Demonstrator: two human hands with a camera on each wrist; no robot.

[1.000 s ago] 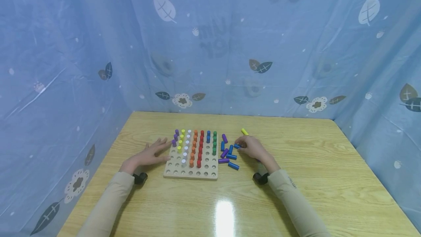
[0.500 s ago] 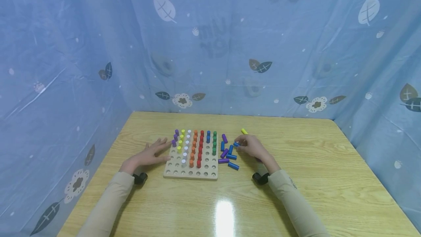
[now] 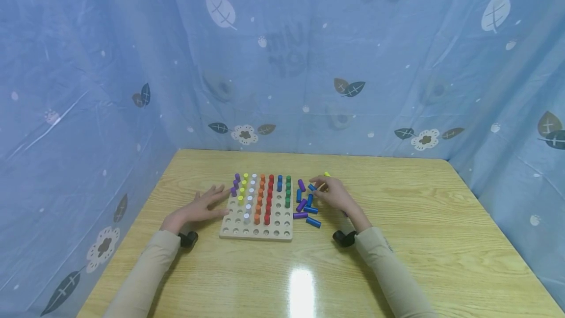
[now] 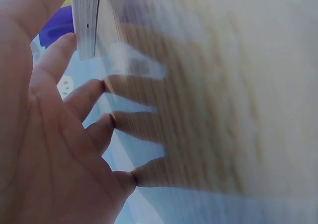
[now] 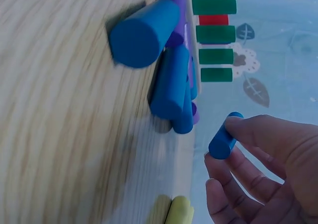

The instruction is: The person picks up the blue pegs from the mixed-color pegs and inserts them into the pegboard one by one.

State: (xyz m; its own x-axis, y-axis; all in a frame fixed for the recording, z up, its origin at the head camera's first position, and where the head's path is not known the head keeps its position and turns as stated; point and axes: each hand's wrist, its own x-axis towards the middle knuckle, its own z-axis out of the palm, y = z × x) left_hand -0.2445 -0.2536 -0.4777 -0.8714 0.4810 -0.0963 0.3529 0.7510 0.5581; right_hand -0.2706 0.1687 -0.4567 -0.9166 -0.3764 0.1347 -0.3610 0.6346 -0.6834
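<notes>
A blue peg (image 5: 222,142) is pinched between the thumb and fingers of my right hand (image 3: 334,195), lifted off the table to the right of the pegboard. My left hand (image 3: 200,208) lies spread at the left edge of the wooden pegboard (image 3: 247,235); in the left wrist view, several of its fingertips touch the tabletop and one touches the board's side. Columns of purple, yellow, white, orange, red, blue and green pegs stand in the board. The blue column has two pegs (image 3: 280,183) at its far end, with bare holes nearer me.
Loose blue pegs (image 3: 313,222) and purple pegs (image 3: 300,215) lie just right of the board. A yellow peg (image 5: 179,211) lies beyond my right hand. The wooden table (image 3: 410,220) meets a blue patterned curtain (image 3: 304,63) at its back and sides.
My right hand has raised the blue peg from the table and moved it slightly left and away from me. The left hand has stayed in place.
</notes>
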